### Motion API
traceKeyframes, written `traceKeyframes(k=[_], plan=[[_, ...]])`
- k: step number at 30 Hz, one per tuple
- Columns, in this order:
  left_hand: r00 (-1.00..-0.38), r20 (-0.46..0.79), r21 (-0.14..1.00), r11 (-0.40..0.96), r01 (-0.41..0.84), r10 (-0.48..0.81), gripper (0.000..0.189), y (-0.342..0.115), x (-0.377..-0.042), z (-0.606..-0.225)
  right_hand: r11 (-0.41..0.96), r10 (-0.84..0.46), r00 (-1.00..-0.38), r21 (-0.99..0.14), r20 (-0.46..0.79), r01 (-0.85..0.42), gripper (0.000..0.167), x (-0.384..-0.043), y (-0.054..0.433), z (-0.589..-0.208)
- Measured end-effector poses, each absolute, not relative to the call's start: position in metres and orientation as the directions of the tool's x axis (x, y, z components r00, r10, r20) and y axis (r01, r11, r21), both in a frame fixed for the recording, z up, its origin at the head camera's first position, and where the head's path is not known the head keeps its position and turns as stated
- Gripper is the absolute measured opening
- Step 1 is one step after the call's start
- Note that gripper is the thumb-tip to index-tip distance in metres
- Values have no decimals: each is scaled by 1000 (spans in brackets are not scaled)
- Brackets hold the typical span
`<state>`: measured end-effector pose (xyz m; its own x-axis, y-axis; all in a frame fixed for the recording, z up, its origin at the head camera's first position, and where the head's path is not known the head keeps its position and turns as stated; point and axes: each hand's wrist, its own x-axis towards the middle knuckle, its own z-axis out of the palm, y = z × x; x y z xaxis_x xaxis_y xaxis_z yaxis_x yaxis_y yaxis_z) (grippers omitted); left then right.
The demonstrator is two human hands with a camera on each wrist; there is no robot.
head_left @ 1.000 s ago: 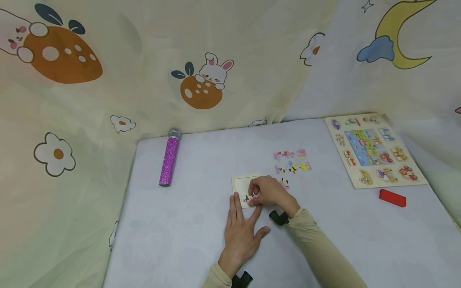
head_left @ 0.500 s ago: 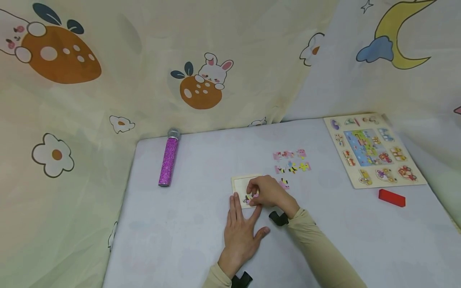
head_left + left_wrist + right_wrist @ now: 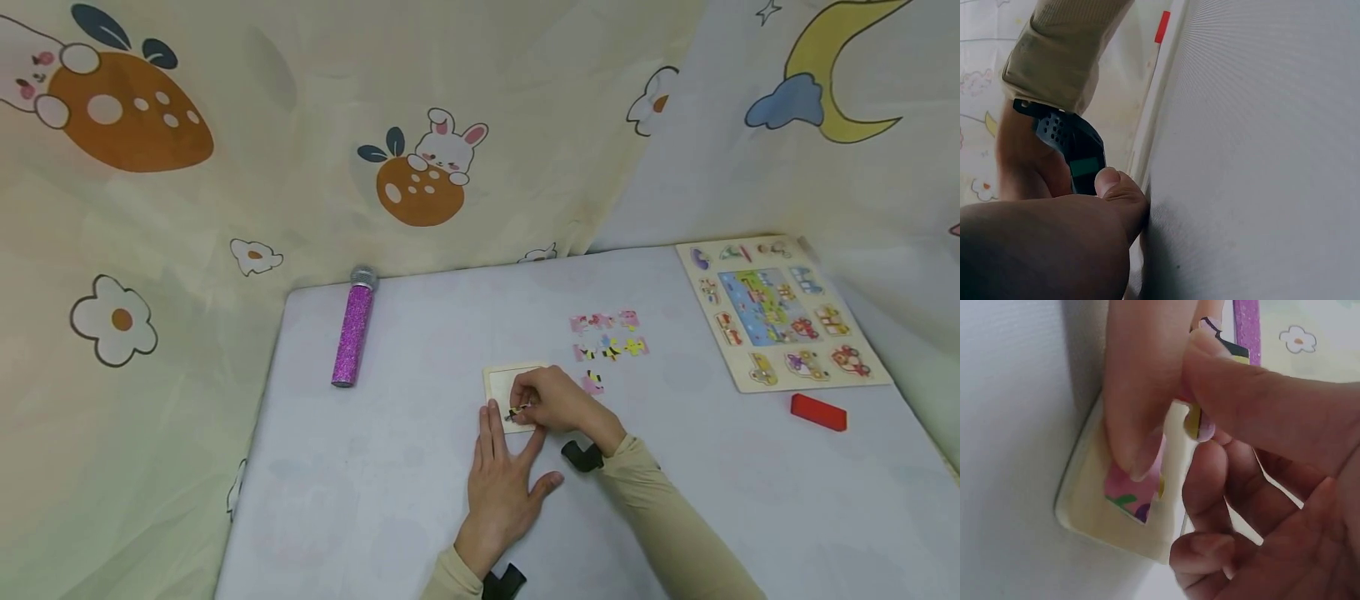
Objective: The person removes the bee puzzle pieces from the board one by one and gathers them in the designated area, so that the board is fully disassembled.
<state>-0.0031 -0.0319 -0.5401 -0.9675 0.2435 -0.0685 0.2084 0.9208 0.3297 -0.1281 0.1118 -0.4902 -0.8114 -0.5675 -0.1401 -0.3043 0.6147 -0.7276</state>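
A small cream puzzle tray (image 3: 498,382) lies in front of both hands. My left hand (image 3: 501,492) rests with fairly straight fingers on its near left part. In the right wrist view, a fingertip touches a pink puzzle piece (image 3: 1127,489) lying in the tray. Over the tray, my right hand (image 3: 553,400) pinches a yellow, black and pink puzzle piece (image 3: 1199,422) between thumb and finger. That piece stands tilted, partly hidden by the fingers. The left wrist view shows mainly the left thumb (image 3: 1121,187) near the tabletop.
Several loose puzzle pieces (image 3: 609,348) lie in rows beyond the right hand. A large wooden puzzle board (image 3: 720,360) and a red block (image 3: 817,412) are at the right. A purple glittery microphone (image 3: 352,337) lies at the back left of the white table (image 3: 360,483).
My right fingertips have shifted slightly left over the tray, with the puzzle piece still pinched. The left hand stays in place.
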Motion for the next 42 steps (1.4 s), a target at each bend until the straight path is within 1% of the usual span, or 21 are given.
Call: traceKeyframes(k=[7, 10, 12, 15, 17, 22, 24, 31, 36, 42], plan=[[-966, -56, 336, 916, 219, 252, 74, -31, -3, -541, 544, -569, -814, -796, -115, -267, 15, -132, 127, -492], [-965, -53, 341, 913, 223, 255, 75, -31, -4, -541, 513, -555, -826, -821, -95, -250, 13, -135, 138, -489], [-966, -51, 350, 911, 219, 252, 75, -30, -5, -541, 517, -538, -840, -815, -73, -260, 13, -137, 147, -487], [-969, -55, 365, 908, 206, 243, 75, -30, -4, -542, 539, -494, -869, -796, -33, -276, 14, -140, 159, -487], [-970, -53, 373, 906, 201, 237, 76, -30, -4, -542, 551, -449, -894, -792, -14, -264, 18, -141, 168, -488], [-971, -46, 378, 904, 201, 235, 76, -29, -3, -543, 501, -330, -944, -843, 27, -199, 23, -138, 194, -491], [-971, -42, 376, 904, 203, 236, 76, -29, -3, -544, 488, -303, -952, -852, 39, -190, 23, -137, 207, -491], [-971, -20, 375, 902, 213, 238, 76, -29, -3, -545, 536, -272, -962, -828, 13, -163, 35, -128, 252, -494], [-970, -22, 379, 900, 215, 242, 76, -29, -3, -544, 590, -252, -968, -792, 4, -157, 34, -123, 278, -497], [-969, -51, 387, 899, 205, 243, 76, -29, -4, -542, 678, -217, -976, -717, 14, -161, 32, -122, 298, -501]])
